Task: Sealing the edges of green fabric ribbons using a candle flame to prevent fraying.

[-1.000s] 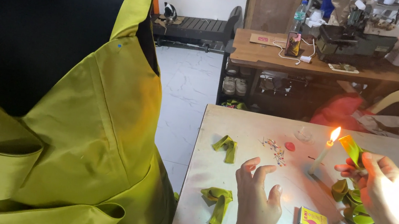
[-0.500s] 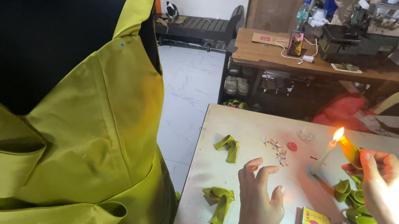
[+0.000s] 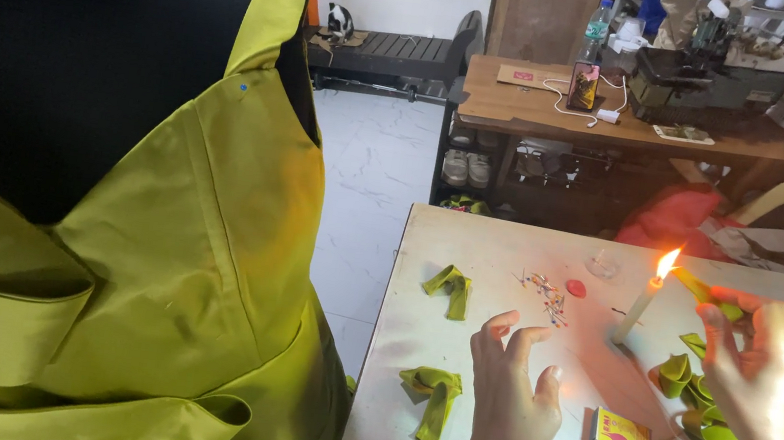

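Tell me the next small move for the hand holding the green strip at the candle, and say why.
Probably draw the strip back from the flame soon. The right hand pinches the green fabric strip with its tip right at the lit candle, so lingering looks likely to scorch it. The left hand hovers empty over the table.

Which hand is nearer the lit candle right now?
Right. The right hand holds a green ribbon strip with its tip at the flame of the candle. The left hand hovers empty and open, lower left of the candle, clearly farther away.
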